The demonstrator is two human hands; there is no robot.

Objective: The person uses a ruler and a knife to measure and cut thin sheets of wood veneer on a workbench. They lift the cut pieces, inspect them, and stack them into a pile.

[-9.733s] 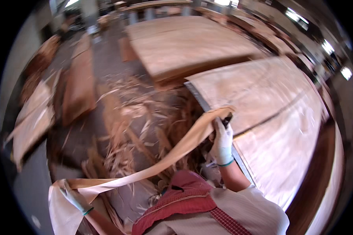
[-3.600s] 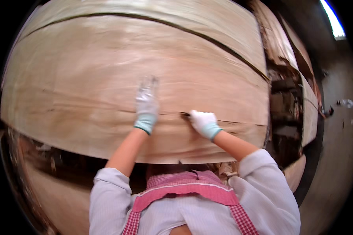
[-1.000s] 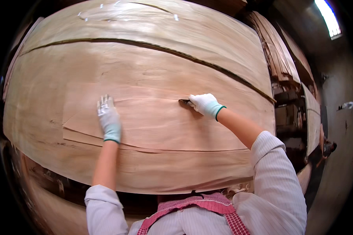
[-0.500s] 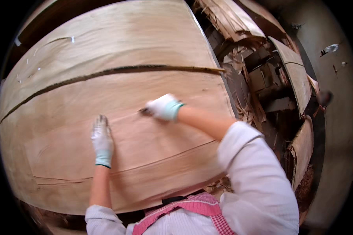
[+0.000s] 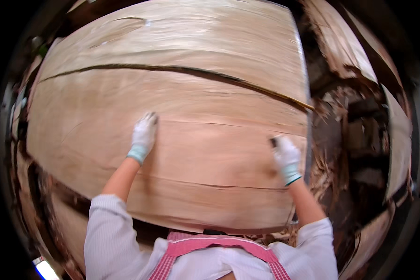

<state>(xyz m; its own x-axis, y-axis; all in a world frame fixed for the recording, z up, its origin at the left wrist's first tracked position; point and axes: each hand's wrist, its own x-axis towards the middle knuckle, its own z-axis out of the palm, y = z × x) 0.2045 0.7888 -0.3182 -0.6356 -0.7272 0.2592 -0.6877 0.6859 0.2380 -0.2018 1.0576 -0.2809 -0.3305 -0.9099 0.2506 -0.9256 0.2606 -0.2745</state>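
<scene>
A broad stack of pale wood veneer [image 5: 93, 107] spreads in front of me, with a pinkish veneer strip [image 5: 210, 151] lying on its near part. My left hand [image 5: 145, 134], in a white glove with a mint cuff, rests with fingers stretched out by the strip's left part. Near the strip's right end is my right hand [image 5: 287, 156], gloved alike and closed around a small dark tool [image 5: 273, 141]. The tool's exact kind is too blurred to make out. Farther off, a long thin stick [image 5: 247, 84] lies across the sheets, its tip past the right edge.
Right of the stack lie torn veneer scraps [image 5: 326, 172] and a dark, cluttered gap. Rough veneer bundles [image 5: 343, 42] stand at the far right, and a curved sheet [image 5: 396, 144] leans nearer. More sheets [image 5: 67, 214] lie below the stack's left edge.
My right hand has moved right with the dark tool, from mid-sheet to near the right edge. My left hand sits farther up the sheet. The whole view has turned.
</scene>
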